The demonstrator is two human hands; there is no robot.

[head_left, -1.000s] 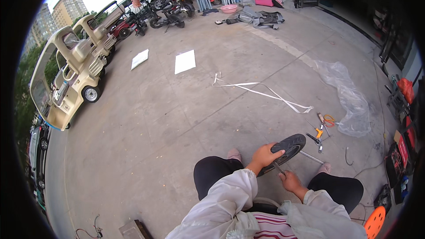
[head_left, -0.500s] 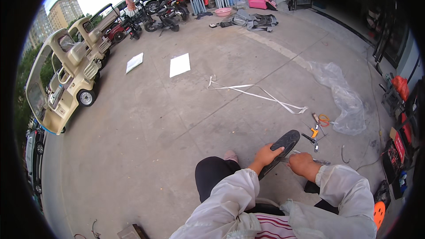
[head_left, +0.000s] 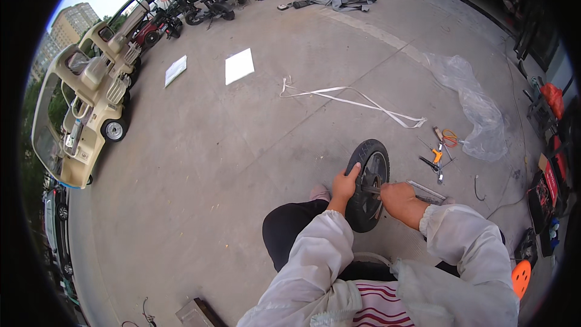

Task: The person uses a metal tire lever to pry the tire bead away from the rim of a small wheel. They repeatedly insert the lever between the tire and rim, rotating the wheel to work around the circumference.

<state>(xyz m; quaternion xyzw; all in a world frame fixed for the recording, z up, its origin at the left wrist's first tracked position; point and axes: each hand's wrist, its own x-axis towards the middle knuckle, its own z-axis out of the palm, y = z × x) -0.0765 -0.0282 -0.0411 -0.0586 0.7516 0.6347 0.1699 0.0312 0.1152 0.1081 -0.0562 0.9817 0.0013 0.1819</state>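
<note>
- Gripping the wheel [head_left: 370, 174] at its nine o'clock with the left hand [head_left: 344, 188];
- holding it ahead at twelve o'clock;
- clenching a metal bar [head_left: 370, 189] in the right hand [head_left: 403, 202], toward the wheel's three o'clock

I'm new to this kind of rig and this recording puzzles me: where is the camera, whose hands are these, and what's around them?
There is no robot here: a person works bare-handed. The view comes from the left of two wide fisheye cameras worn on their head, looking down, so straight edges bend toward the rim.

The left hand grips a black wheel with a rubber tyre. The right hand holds a flat grey metal bar against the wheel's side.

On the grey concrete ground ahead lie a long white strap, a crumpled clear plastic sheet, an orange-handled tool among other hand tools, and a flat white rectangular sheet. Beige open-sided vehicles stand at the left.
</note>
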